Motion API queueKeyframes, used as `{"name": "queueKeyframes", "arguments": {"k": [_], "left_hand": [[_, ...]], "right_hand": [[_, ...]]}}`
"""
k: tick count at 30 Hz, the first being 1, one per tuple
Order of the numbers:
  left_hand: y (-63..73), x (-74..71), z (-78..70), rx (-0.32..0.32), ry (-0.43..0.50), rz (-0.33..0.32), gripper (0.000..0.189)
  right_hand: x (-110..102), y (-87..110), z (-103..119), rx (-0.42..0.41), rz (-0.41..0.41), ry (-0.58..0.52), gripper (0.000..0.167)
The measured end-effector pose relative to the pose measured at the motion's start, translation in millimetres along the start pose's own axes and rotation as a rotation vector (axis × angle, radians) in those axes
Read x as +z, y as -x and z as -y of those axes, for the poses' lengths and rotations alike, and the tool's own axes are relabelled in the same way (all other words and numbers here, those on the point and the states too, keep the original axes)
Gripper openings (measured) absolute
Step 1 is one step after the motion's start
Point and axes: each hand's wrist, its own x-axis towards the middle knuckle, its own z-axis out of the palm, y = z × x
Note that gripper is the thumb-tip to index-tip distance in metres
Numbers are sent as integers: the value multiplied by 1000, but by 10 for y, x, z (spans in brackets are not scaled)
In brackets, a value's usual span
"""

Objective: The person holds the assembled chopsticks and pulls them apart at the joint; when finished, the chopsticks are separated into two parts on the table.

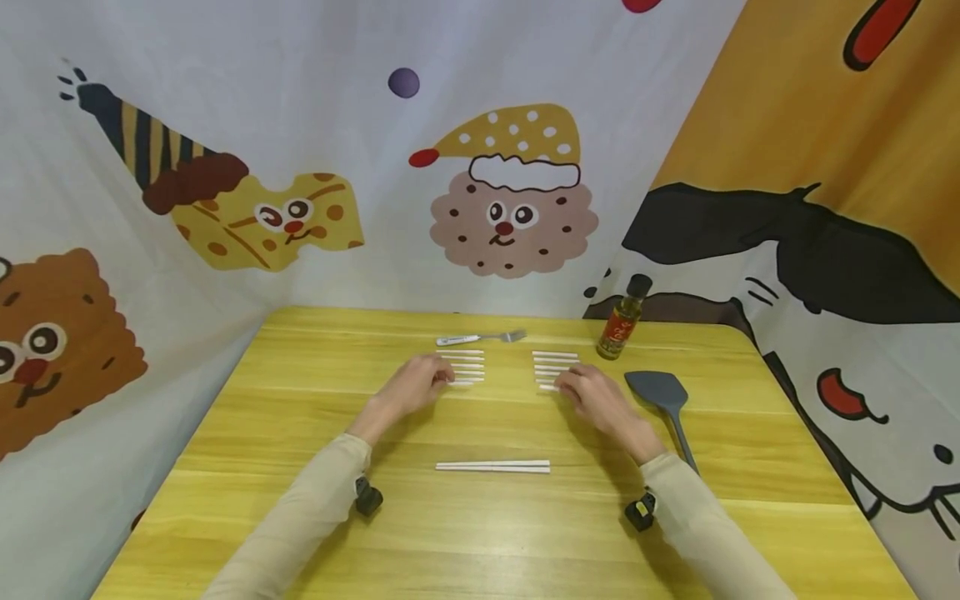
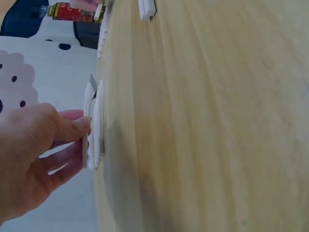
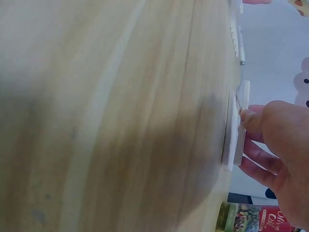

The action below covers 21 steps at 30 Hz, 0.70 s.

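In the head view, my left hand (image 1: 414,385) is at the left column of short white sticks (image 1: 468,365). Thumb and fingers pinch one white stick (image 2: 87,99), held just above the others in the left wrist view. My right hand (image 1: 596,398) is at the matching right column of white sticks (image 1: 555,355). It pinches a white stick (image 3: 246,91) between thumb and fingers, close over the sticks lying there. Nearer the front, two longer white sticks (image 1: 495,463) lie side by side, nearly parallel.
A fork (image 1: 513,336) with a white handle lies behind the left column. An olive oil bottle (image 1: 618,325) stands at the back right. A grey spatula (image 1: 660,389) lies right of my right hand. Printed cloth (image 1: 390,250) hangs behind the wooden table (image 1: 465,533).
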Motion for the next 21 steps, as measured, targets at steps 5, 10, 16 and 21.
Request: {"name": "queueKeyframes", "arguments": {"k": [5, 10, 16, 21], "left_hand": [[-27, 44, 31, -4, 1, 7, 16], [-56, 92, 32, 10, -7, 7, 14], [-78, 125, 10, 1, 1, 10, 15], [-88, 160, -4, -9, 5, 28, 14]], "right_hand": [[27, -31, -13, 27, 47, 4, 9], [39, -40, -31, 49, 79, 7, 10], [52, -41, -41, 47, 93, 17, 10], [59, -41, -34, 65, 98, 9, 9]]}}
